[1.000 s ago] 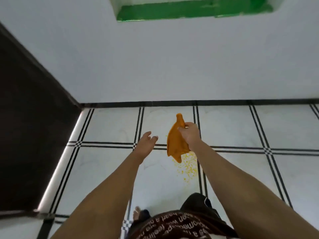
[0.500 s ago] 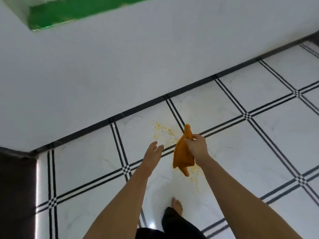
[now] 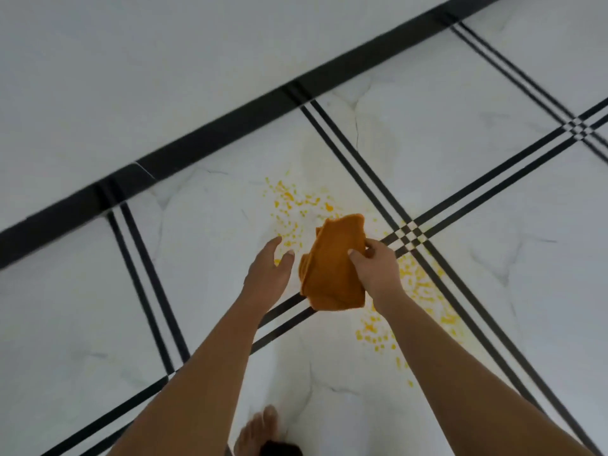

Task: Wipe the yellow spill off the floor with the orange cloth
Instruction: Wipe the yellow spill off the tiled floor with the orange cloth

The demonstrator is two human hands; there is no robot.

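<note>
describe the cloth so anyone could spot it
On the white tiled floor, find where the black double lines cross. Just left of that, the right hand grips the orange cloth. It is one solid orange piece; the yellow spill is scattered specks.

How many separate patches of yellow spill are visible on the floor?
2. The far patch lies beyond the orange cloth; the near patch lies right of it and lower in view. The cloth may hide more.

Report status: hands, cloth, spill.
Right hand grips orange cloth, off the floor. Left hand open, empty, beside it. Yellow spill unwiped, scattered across floor tiles; nothing in the way.
</note>
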